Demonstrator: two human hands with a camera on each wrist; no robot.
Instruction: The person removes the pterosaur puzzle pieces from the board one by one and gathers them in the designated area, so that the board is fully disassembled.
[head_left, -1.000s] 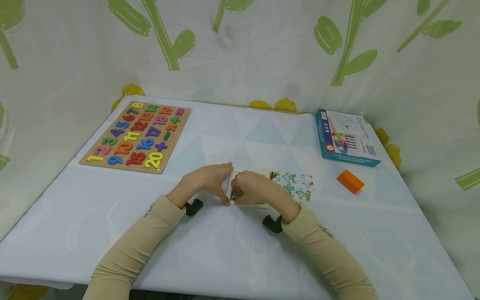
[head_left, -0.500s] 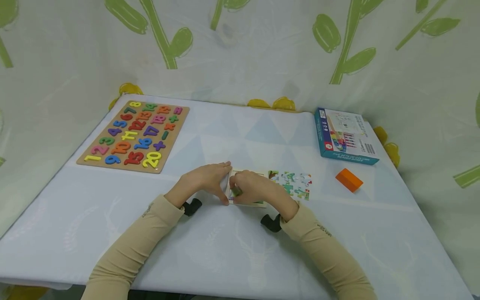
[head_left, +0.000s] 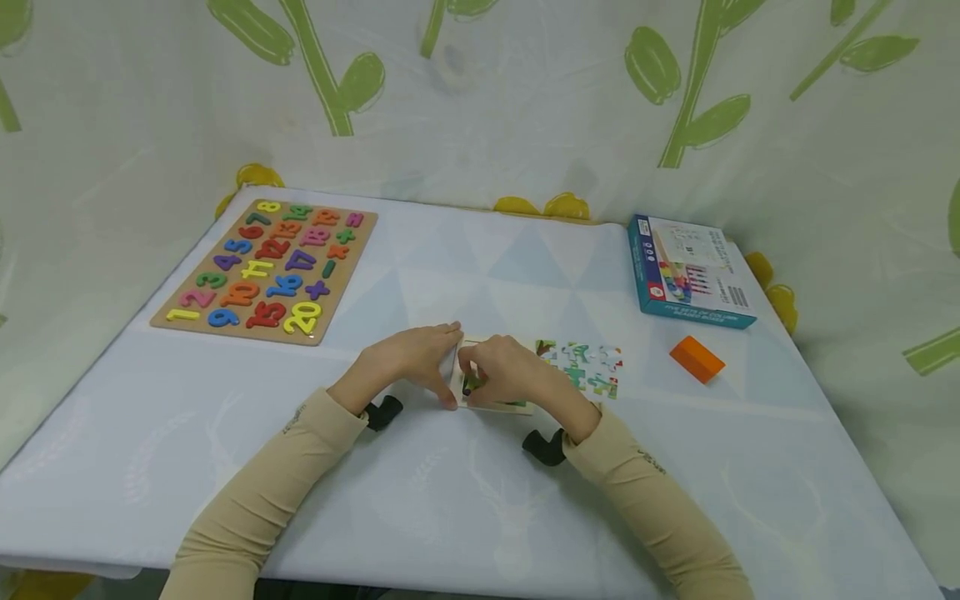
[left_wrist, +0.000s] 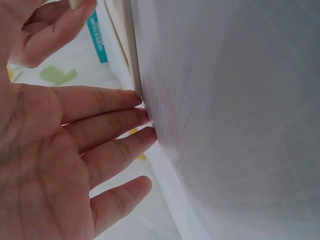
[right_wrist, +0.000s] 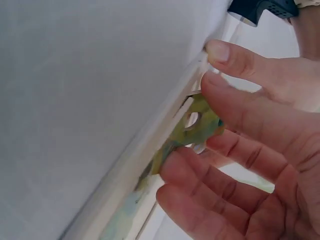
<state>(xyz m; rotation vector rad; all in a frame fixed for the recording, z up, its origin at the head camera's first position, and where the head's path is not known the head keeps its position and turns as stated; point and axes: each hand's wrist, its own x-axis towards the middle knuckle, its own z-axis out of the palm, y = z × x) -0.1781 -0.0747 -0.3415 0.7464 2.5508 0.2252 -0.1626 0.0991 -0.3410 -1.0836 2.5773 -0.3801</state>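
A small wooden puzzle tray (head_left: 491,409) lies flat in the middle of the table, mostly covered by my hands. My left hand (head_left: 411,357) stands at its left side, fingers straight, with the thumb by the near corner and fingertips touching the tray's edge (left_wrist: 133,60) in the left wrist view. In my right hand (head_left: 504,368), thumb and fingers pinch a green jigsaw piece (right_wrist: 200,120). That piece is tilted, its lower edge right at the left part of the tray. Several loose jigsaw pieces (head_left: 603,360) lie just right of the tray.
At the back left lies a number board (head_left: 258,271) with coloured numerals and signs. A teal-edged box (head_left: 693,271) sits at the back right, an orange block (head_left: 697,359) in front of it. Black wrist cameras (head_left: 543,447) hang under both wrists.
My right hand stays over the tray's left part, shifting slightly and turning the jigsaw piece between its fingers. The left hand keeps its place at the tray's side.
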